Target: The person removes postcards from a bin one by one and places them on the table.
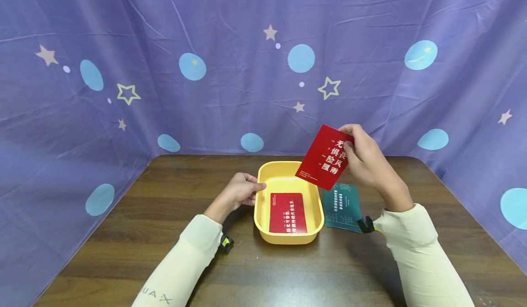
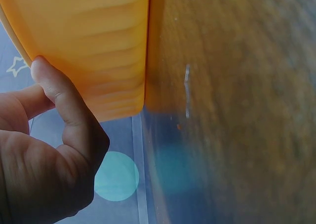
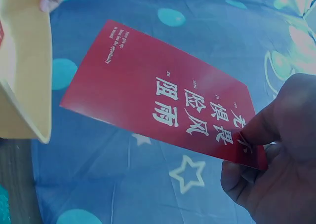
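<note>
Table [image 1: 123,252]: before the curtain [image 1: 230,32].
Tray [image 1: 288,239]: on the table, between both hands.
Inner card [image 1: 288,213]: lying in the tray.
Left hand [image 1: 240,190]: at the tray's left rim.
Right hand [image 1: 366,158]: right of the tray, raised, with the held card [image 1: 323,158].
Side card [image 1: 345,208]: on the table, just right of the tray.

held red card [image 1: 322,157] part-hidden, sleeves [image 1: 179,263] cropped

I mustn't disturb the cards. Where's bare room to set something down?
Bare table lies left of the left sleeve and in front of the yellow tray, between the sleeves. Right of the tray, teal cards crowd the table; inside the tray lies a red card.
</note>
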Demonstrator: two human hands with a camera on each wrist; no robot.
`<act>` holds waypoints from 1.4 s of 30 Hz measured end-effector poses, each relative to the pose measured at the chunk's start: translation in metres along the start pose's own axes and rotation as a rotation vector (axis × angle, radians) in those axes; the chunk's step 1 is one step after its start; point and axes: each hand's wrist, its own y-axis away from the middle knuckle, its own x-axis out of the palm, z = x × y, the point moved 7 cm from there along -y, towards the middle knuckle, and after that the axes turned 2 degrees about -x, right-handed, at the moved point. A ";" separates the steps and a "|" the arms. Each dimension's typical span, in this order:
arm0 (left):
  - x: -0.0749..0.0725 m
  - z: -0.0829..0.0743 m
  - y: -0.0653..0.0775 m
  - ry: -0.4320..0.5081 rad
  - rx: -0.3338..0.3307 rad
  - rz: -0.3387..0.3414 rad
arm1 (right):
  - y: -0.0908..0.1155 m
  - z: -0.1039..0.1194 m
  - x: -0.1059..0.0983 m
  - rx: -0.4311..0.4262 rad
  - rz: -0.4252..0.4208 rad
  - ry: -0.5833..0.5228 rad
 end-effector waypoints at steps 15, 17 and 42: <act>0.000 0.001 0.000 -0.002 -0.002 0.012 | 0.011 -0.041 -0.022 0.165 0.000 0.037; 0.000 0.001 0.000 -0.005 -0.004 0.010 | 0.013 -0.048 -0.022 0.186 0.010 0.038; -0.001 0.000 0.001 -0.018 -0.011 0.010 | 0.041 -0.113 0.037 0.341 0.343 -0.010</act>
